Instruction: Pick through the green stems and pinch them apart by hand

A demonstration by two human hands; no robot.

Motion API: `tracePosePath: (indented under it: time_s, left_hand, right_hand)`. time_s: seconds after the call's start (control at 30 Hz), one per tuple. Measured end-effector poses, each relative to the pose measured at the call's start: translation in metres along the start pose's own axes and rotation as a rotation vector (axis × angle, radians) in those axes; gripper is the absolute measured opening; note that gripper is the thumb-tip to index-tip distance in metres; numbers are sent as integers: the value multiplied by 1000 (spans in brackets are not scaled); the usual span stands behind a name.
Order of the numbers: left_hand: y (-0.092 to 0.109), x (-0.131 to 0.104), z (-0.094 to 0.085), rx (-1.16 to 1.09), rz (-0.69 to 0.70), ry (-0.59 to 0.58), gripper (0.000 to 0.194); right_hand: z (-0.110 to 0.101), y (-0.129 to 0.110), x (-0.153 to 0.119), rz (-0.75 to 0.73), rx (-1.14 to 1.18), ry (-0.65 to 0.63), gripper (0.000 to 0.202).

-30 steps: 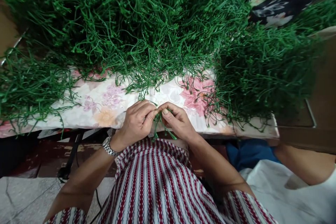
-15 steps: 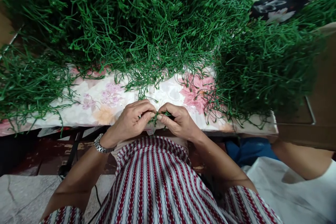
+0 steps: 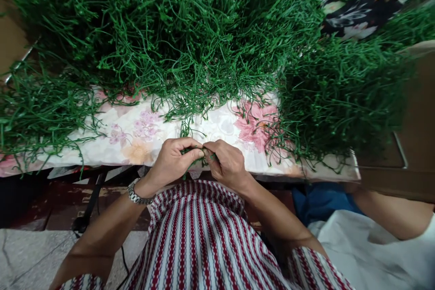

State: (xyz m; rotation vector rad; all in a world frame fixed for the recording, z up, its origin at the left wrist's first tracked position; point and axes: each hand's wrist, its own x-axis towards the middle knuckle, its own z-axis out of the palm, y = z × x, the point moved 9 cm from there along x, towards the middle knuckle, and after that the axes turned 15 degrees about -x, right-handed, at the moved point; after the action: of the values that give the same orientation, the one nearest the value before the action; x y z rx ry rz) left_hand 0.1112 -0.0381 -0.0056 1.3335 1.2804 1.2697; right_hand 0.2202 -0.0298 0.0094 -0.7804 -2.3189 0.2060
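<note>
My left hand (image 3: 177, 159) is closed in a pinch, thumb against forefinger, on a thin green plant stem (image 3: 186, 173) whose end pokes out below the fingers. Fingertip to fingertip with it, my right hand (image 3: 224, 159) pinches the same bit of green stem, though its fingers partly cover it. Both hands are over the table's front edge, close to my lap. Just beyond them a few loose stems (image 3: 186, 128) lie on the flowered tablecloth (image 3: 217, 129). Behind these rises a large heap of green stems (image 3: 190, 22) with small knobbed ends.
More stems are piled at the left (image 3: 44, 108) and the right (image 3: 340, 99). Cardboard (image 3: 421, 145) stands at the right end. A black flowered bag (image 3: 360, 9) sits behind. A co-worker's arm (image 3: 394, 213) is near my right side.
My right hand has turned, its fingers curling more downward at the pinch. Both hands sit slightly lower in view, and the camera view has shifted a little.
</note>
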Motion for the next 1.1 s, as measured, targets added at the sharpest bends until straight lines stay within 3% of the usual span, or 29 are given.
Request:
tracePosePath:
  time_s: [0.1,0.23,0.33,0.47,0.57,0.67,0.8,0.83,0.87,0.97,1.03,1.1]
  left_hand:
    - [9,1,2,79,90,-103,13]
    - [24,-4,16,159,258,-410,17]
    - [26,-7,22,196,301,-554,20]
    - [26,-6,13,122,292,-582,22]
    - [23,0,-4,82,242,-487,19]
    - [23,1,-11,92,246,-422,12]
    - [22,0,-11,110,252,-316,10]
    - [20,0,-11,117,233,-285,10]
    - [17,0,-12,123,211,-260,9]
    - [9,0,-11,151,131,-232,10]
    - [7,-1,-9,157,115,-242,11]
    - [9,0,-7,162,122,-242,12]
  right_hand:
    - [0,1,2,-14,45,-42,13]
    - [6,-4,4,-96,178,-250,7]
    - [9,-10,4,-174,249,-377,7]
    - [12,-15,3,-202,502,-540,8]
    - [0,-7,5,-127,647,-574,11]
    - [-48,33,19,85,438,-309,13]
    - [-184,93,24,327,-333,359,12]
    - [-211,104,22,355,-546,451,16]
    - [-233,117,21,386,-725,498,21]
    - [-266,171,18,497,-1008,363,18]
    - [-271,200,12,559,-965,230,34]
    - [-270,205,6,558,-876,188,41]
